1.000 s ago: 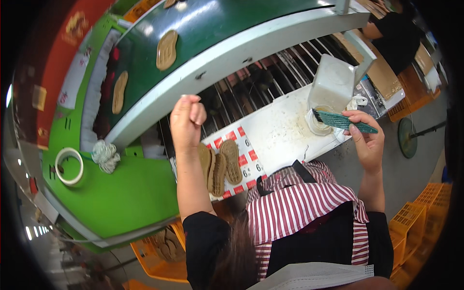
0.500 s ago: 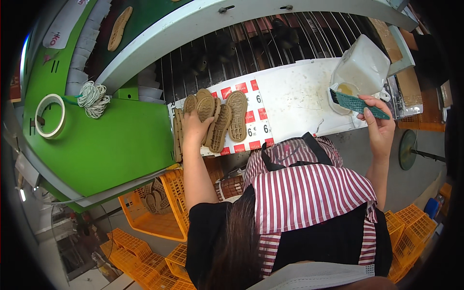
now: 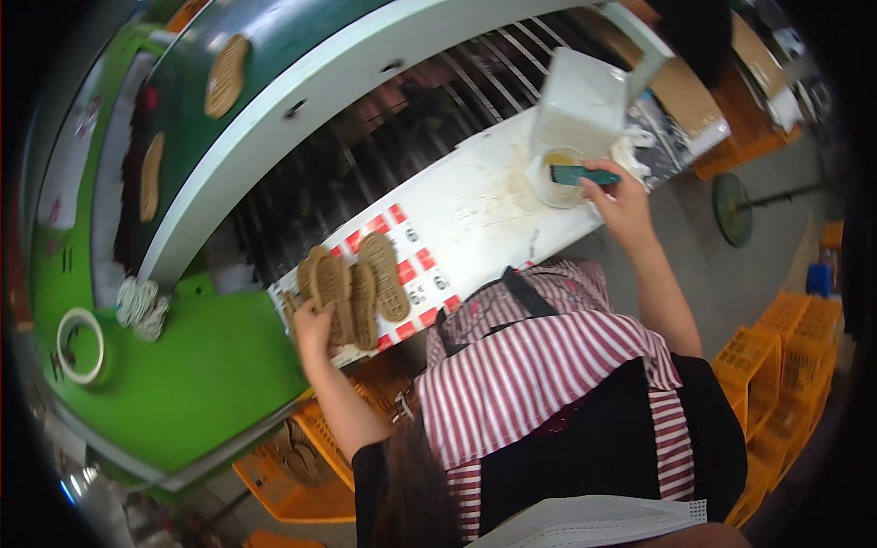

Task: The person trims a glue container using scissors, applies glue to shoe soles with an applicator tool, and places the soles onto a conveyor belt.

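Head view: a pale string bundle [image 3: 142,309] lies on the green table [image 3: 210,374]. Next, the left hand [image 3: 313,329] touches the brown shoe soles [image 3: 332,290] grouped on a red-and-white sheet [image 3: 423,274]; whether it grips one, I cannot tell. Farther right, at a pale cup's [image 3: 552,195] mouth, a green brush [image 3: 579,174] is clamped in the right hand [image 3: 625,201].

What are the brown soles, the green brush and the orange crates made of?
The soles look like matte rubber or foam, with a moulded tread pattern. The brush may have a plastic handle: it's evenly green, but too blurry to rule out painted wood. The crates look like stiff plastic, bright orange with gridded holes.
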The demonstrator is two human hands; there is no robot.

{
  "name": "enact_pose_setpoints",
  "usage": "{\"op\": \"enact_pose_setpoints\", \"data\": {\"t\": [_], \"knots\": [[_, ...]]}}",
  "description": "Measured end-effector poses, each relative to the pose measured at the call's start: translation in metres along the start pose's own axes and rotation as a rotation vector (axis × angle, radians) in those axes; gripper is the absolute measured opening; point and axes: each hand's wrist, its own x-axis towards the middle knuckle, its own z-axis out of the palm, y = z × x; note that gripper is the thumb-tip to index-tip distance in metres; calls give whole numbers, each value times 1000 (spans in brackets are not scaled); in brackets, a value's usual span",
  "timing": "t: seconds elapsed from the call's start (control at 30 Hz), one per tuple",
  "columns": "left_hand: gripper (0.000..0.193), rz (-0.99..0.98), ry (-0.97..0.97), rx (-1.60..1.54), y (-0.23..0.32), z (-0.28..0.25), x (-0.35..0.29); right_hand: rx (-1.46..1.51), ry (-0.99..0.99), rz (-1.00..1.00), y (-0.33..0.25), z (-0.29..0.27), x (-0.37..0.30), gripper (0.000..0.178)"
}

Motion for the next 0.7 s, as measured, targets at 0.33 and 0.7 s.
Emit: {"op": "enact_pose_setpoints", "data": {"t": [0.33,0.7], "knots": [[48,2,-783,-1413,53,44,-21,-448,56,5,36,6,2,29],[60,179,-1017,-1605,81,109,-51,-445,60,100,45,25,2,28]]}}
